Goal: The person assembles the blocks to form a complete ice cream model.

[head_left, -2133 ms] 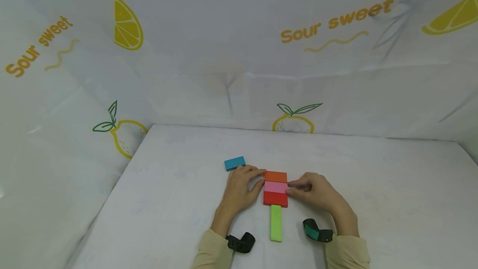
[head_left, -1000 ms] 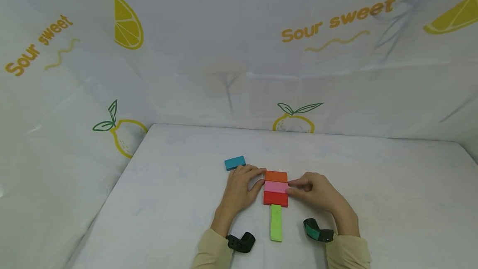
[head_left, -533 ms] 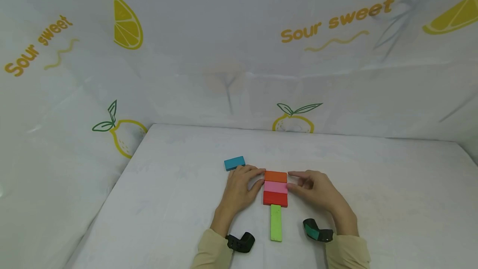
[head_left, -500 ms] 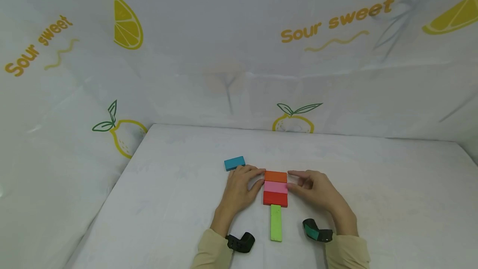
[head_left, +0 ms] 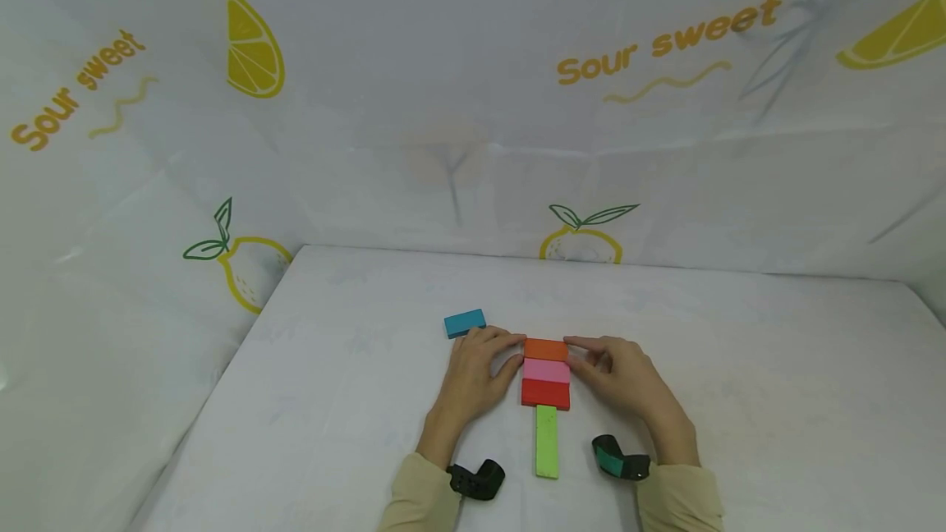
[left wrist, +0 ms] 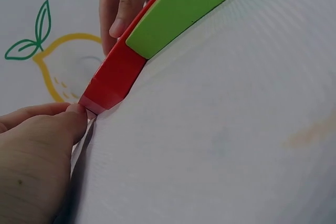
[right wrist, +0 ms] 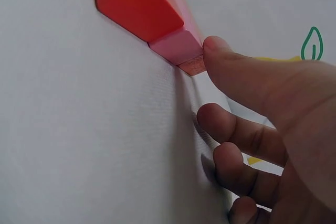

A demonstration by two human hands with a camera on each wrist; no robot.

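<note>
Three flat blocks lie side by side on the table: an orange block [head_left: 546, 350] farthest, a pink block [head_left: 546, 370] in the middle and a red block [head_left: 545, 393] nearest. A light green block [head_left: 547, 442] extends from the red one's near side. My left hand [head_left: 476, 376] holds the orange block's left end between thumb and index finger, the thumb close to the pink block. At the other end, the thumb and index finger of my right hand [head_left: 624, 374] pinch the orange block's corner. In the right wrist view, its other fingers are loosely bent.
A blue block [head_left: 464, 323] lies beyond my left fingers, partly behind them. The white-covered table [head_left: 776, 401] reaches back to a lemon-printed sheet [head_left: 369, 171]. A black band-mounted device [head_left: 479, 480] sits at my left wrist, another device [head_left: 621, 458] at the right.
My right hand has shifted from the pink block's end up to the orange block's right end and slightly left. My left hand and the blocks look the same.
</note>
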